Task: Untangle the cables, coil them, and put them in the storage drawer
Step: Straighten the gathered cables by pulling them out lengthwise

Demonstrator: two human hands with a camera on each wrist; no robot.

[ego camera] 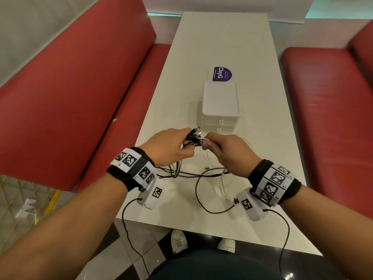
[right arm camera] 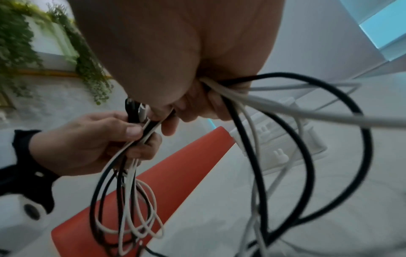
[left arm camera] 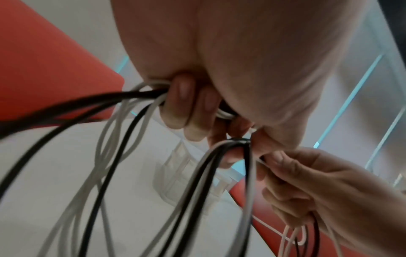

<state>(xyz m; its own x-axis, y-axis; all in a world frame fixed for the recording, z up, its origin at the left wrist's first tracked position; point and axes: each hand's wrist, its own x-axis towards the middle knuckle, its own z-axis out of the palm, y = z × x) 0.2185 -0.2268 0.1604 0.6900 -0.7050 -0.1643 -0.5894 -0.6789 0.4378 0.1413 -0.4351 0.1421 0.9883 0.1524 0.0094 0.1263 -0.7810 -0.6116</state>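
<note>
Several tangled black and white cables [ego camera: 194, 136] are held above the white table [ego camera: 222, 47], their loops trailing down onto it [ego camera: 201, 175]. My left hand [ego camera: 186, 143] grips a bunch of them near the plug ends, fingers [left arm camera: 182, 104] curled round black and white strands. Close beside it, my right hand [ego camera: 207, 143] pinches a white plug end and grips more strands in its curled fingers [right arm camera: 211, 100]. The white storage drawer unit [ego camera: 221, 106] stands just beyond the hands, both its drawers closed [right arm camera: 281, 151].
A purple-and-white card [ego camera: 222, 73] lies behind the drawer unit. Red padded benches [ego camera: 80, 93] [ego camera: 327, 118] run along both sides of the table. The wrist cameras' own black leads [ego camera: 129, 229] hang off the near table edge.
</note>
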